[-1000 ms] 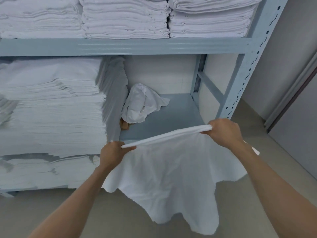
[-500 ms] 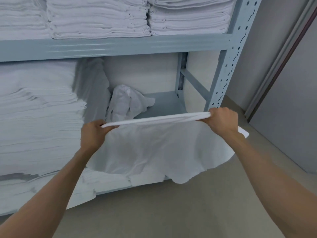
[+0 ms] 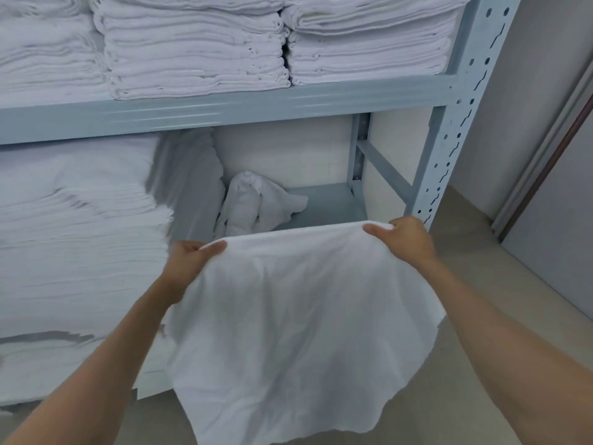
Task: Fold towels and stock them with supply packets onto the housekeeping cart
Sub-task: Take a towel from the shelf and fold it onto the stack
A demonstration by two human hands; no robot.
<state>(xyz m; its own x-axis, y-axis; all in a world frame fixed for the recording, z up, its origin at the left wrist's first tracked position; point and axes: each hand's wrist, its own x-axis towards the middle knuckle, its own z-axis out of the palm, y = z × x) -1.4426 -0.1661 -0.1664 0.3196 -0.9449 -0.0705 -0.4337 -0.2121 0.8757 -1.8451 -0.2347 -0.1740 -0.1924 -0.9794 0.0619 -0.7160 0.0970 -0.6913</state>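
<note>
A white towel [image 3: 298,322] hangs spread in front of me, its top edge stretched between both hands. My left hand [image 3: 189,261] pinches the left corner with thumb on top. My right hand [image 3: 407,239] grips the right corner, fingers curled over the edge. The cloth drapes down over the floor, with a wavy lower hem. A crumpled white towel [image 3: 256,203] lies on the lower shelf behind it. No cart or supply packets are in view.
A grey-blue metal shelving unit [image 3: 449,130] stands ahead. Folded white towel stacks [image 3: 192,49] fill its upper shelf, and a tall linen pile [image 3: 77,236] fills the lower left. A door frame [image 3: 552,155] is at the right. Beige floor [image 3: 500,284] lies below.
The towel's top edge has been pulled toward me and its doubled layer has opened out, so more cloth faces me. The view has tilted and shifted left across the frames.
</note>
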